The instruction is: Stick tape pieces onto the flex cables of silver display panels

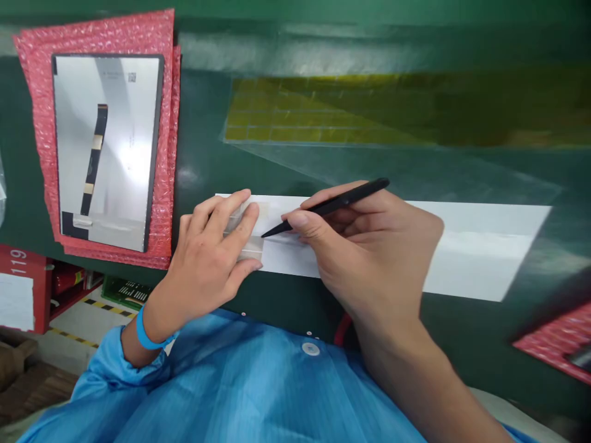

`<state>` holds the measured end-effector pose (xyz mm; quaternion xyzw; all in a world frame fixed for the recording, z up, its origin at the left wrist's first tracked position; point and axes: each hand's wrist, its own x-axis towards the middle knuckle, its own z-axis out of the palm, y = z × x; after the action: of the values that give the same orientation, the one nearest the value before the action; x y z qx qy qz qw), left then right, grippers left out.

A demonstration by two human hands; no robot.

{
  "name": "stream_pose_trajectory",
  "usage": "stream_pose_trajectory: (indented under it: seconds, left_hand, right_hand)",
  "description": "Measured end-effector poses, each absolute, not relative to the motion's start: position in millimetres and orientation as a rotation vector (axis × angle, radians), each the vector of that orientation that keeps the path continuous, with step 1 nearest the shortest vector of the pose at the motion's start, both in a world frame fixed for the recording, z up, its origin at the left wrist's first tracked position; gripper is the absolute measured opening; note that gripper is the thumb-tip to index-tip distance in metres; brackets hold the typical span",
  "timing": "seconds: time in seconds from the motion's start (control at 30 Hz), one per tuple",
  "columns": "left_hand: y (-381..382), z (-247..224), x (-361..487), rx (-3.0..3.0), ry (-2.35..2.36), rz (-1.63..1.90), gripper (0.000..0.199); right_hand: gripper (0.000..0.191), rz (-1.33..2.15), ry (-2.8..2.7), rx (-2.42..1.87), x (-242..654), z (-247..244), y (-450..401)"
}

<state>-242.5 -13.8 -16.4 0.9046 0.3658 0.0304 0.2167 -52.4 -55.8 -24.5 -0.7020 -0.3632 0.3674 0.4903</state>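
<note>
My right hand (364, 252) grips black tweezers (341, 201), and their fine tip reaches left to the edge of a small clear film piece (252, 247). My left hand (207, 252) is on that film, with fingers above and thumb below, and much of the piece is hidden beneath them. The film lies on a long white strip (475, 249) that runs across the dark green mat (207, 154). Both hands rest over the strip's left part and hide some of it.
To the left, a display panel (108, 154) with a dark ribbon cable lies on red bubble wrap (172, 154). An amber grid sheet (295, 114) lies beyond the strip. Below the mat's edge at left stand a red shelf unit (23, 289) and a green tray (124, 290).
</note>
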Motion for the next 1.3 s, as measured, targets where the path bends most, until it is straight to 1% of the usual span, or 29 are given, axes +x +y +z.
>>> stream_pose_trajectory:
  seconds: [0.37,0.6,0.83,1.07,1.3]
  left_hand:
    - [-13.8,-19.5,-242.3,2.511,0.988,0.138,0.064]
    - [-14.6,-19.8,-241.7,2.509,0.987,0.14,0.059]
    - [-13.6,-19.2,-241.6,2.516,0.987,0.132,0.065]
    - [-13.8,-20.5,-241.6,2.514,0.995,0.133,0.064]
    - [-12.9,-19.1,-242.0,2.508,0.995,0.099,0.066]
  right_hand:
    - [0.022,0.867,-0.933,-1.724,-49.6,-22.4,-54.3]
    - [0.016,0.952,-0.907,-1.71,-47.7,-22.0,-52.7]
    - [0.015,1.054,-0.879,-1.678,-46.5,-21.9,-49.4]
    - [0.013,1.027,-0.848,-1.682,-46.4,-20.6,-50.6]
    - [0.013,1.097,-0.897,-1.712,-49.3,-20.4,-49.8]
